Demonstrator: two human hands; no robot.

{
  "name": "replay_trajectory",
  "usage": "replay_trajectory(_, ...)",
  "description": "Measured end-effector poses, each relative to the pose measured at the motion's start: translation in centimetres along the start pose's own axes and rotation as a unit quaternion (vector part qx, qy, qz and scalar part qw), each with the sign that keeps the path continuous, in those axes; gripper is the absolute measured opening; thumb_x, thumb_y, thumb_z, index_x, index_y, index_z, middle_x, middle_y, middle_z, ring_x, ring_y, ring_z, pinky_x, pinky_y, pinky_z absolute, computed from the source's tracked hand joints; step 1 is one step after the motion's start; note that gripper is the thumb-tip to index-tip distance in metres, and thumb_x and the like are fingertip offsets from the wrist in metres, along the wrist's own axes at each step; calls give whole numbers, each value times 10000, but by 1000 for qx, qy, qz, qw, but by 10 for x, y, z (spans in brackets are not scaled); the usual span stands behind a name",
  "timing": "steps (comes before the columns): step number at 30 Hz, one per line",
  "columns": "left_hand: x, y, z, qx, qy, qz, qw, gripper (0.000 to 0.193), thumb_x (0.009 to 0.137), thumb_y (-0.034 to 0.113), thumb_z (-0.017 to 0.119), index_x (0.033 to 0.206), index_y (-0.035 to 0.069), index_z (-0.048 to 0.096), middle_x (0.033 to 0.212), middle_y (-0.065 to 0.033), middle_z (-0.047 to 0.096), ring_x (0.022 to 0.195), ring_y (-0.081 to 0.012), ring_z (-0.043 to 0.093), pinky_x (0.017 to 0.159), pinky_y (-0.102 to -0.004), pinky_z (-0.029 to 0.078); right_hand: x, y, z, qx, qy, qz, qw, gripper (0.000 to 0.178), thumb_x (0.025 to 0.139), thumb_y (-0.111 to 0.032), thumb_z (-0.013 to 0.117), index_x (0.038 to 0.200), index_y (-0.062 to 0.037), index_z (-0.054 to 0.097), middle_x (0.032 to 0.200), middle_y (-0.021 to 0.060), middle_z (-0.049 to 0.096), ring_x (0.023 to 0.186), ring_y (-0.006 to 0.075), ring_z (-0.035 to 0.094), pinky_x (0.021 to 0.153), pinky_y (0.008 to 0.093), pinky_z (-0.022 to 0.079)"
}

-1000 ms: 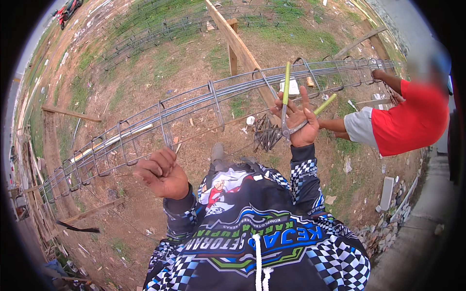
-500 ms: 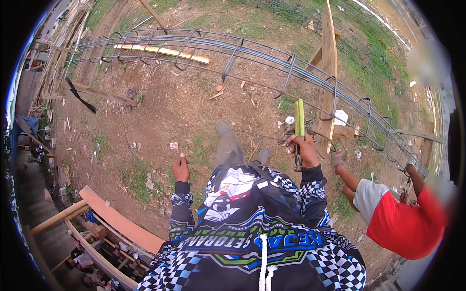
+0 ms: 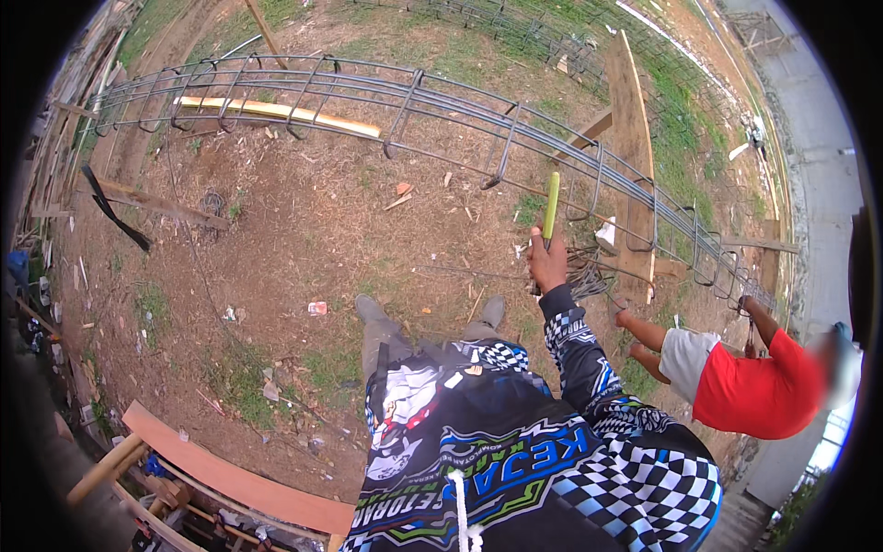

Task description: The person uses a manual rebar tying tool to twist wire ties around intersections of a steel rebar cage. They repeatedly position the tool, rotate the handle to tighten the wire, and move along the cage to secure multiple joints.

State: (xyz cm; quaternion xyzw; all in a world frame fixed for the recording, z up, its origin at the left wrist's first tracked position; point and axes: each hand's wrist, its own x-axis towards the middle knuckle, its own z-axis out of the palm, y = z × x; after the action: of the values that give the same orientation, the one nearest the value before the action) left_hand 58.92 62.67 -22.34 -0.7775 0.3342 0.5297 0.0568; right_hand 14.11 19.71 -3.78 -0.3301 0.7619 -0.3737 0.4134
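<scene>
My right hand (image 3: 549,265) is closed around a pair of pincers with yellow-green handles (image 3: 552,204). The handles point up and away from me, toward a long cage of steel bars (image 3: 506,138). The palm and fingers hide the metal head. A gap remains between the handles' end and the cage. Just right of this hand, a tangled bundle of thin wire (image 3: 589,271) lies on the ground. My left hand is out of view.
An upright wooden board (image 3: 633,166) supports the cage on the right. There a person in a red shirt (image 3: 750,386) bends with a hand at its bars. A pale wood strip (image 3: 276,112) lies beneath its left part. A wooden plank structure (image 3: 230,469) stands at lower left.
My right arm has stretched farther forward, carrying the pincers closer to the cage. My left hand has dropped out of view. My body and view have shifted, with my feet now farther apart.
</scene>
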Motion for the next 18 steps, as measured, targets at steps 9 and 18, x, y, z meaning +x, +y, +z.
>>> replay_trajectory(9,217,185,-190,-2,168,207,964,350,881,325,630,728,11,657,558,-111,566,536,-244,555,552,-402,433,10,-125,0,209,-43,-5,977,343,971,-252,532,1260,-85,452,843,104,641,503,164,612,342,250,435)
replay_trajectory(18,175,502,-216,-119,208,253,937,564,913,458,566,736,-77,597,650,-268,567,614,-387,564,623,-470,420,156,-140,-8,247,-242,100,933,471,1003,-276,430,1408,-48,352,850,156,669,520,181,610,384,276,483)
